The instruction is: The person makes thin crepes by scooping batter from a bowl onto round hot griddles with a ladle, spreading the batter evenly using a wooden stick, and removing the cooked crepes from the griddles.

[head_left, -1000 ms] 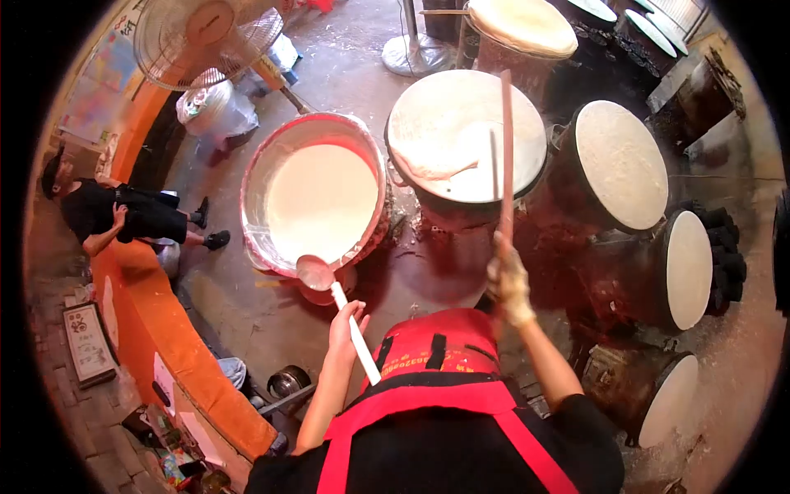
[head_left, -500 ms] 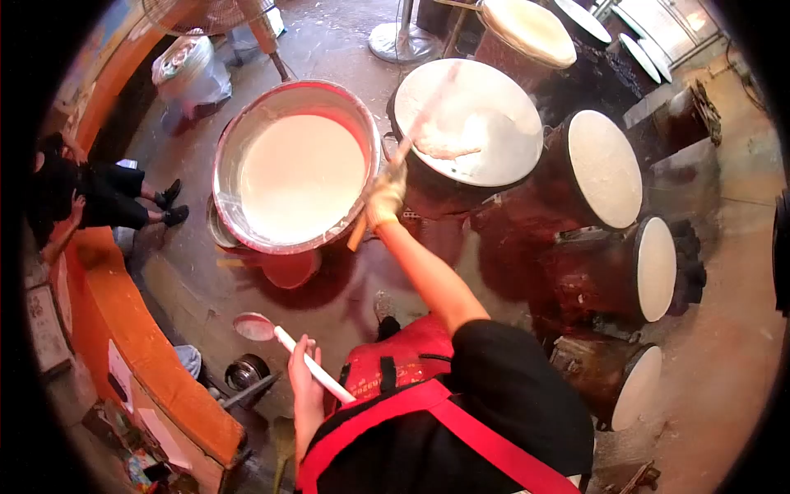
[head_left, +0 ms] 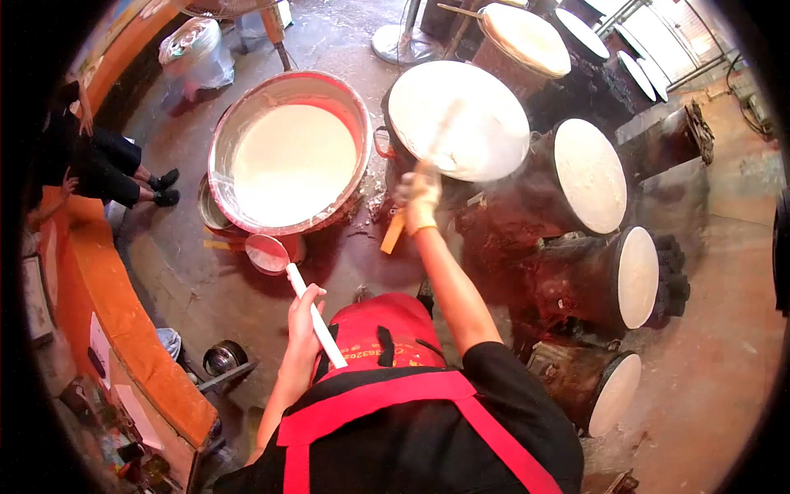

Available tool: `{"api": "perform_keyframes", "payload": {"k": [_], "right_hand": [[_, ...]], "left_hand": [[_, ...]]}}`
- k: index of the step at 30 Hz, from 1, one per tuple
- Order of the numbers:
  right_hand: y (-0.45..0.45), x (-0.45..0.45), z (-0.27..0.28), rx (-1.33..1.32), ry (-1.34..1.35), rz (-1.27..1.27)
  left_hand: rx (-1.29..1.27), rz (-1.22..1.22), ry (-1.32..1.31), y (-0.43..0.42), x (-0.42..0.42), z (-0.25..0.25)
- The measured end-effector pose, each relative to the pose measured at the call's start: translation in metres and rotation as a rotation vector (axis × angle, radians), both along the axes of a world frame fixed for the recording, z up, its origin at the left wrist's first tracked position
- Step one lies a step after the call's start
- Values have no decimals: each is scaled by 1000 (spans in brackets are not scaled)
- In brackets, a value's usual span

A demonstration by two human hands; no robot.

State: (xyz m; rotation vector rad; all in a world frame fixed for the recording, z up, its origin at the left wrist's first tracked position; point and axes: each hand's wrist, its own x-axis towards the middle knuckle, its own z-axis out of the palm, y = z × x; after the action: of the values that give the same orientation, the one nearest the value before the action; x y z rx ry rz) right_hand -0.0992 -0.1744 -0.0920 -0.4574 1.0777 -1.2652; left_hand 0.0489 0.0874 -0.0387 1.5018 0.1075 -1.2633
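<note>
My right hand (head_left: 421, 200), in a pale glove, is closed round a wooden spreader (head_left: 393, 235) whose yellowish handle end sticks out below the fist. Its far end is smeared by motion over the nearest round griddle top, where a white batter layer (head_left: 494, 123) lies. My left hand (head_left: 303, 323) grips the white handle of a ladle (head_left: 267, 253). The ladle's round bowl hangs just below the near rim of a large basin (head_left: 366, 148) of cream-white batter (head_left: 292, 165). Whether the ladle holds liquid, I cannot tell.
Several drum-like stoves with pale round tops, such as this drum (head_left: 590, 177), curve round to my right. An orange counter (head_left: 140, 329) runs along the left. A seated person's legs (head_left: 123, 169) reach toward the basin. A fan stand (head_left: 403, 43) and a bagged bin (head_left: 197, 53) stand behind.
My right hand has moved right with the spreader, and white batter covers more of the griddle. My left hand has raised the ladle toward the basin. The view has shifted slightly.
</note>
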Motion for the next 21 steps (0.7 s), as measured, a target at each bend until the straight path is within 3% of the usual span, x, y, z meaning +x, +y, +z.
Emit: {"api": "perform_keyframes", "payload": {"k": [2,5,6,10,13,14,16,18,19,20,21], "right_hand": [[10,16,11,77,183,224],[22,-23,-35,-23,198,299],[35,-51,-14,36,122,336],[34,-140,19,154,156,187],[-8,-175,-32,138,-197,206],[-5,-150,1,51,-46,127],[1,-133,20,220,124,424],[21,-145,31,14,224,643],[26,-163,45,89,209,695],[21,-193,-2,11,366,626],[14,-216,9,170,318,560]], "left_hand": [[-27,-21,-4,-4,-10,1],[-5,-34,-37,-15,-23,13],[-5,-38,-48,-19,-27,12],[8,-37,-36,-23,-43,5],[-3,-46,-20,-37,-64,7],[-6,-50,-19,-43,-71,8],[-32,-84,1,-53,-83,3],[-50,-89,-1,-62,-93,3],[-61,-74,-11,-69,-100,5],[-71,-57,-21,-74,-106,6],[-68,-31,-38,-79,-112,7]]}}
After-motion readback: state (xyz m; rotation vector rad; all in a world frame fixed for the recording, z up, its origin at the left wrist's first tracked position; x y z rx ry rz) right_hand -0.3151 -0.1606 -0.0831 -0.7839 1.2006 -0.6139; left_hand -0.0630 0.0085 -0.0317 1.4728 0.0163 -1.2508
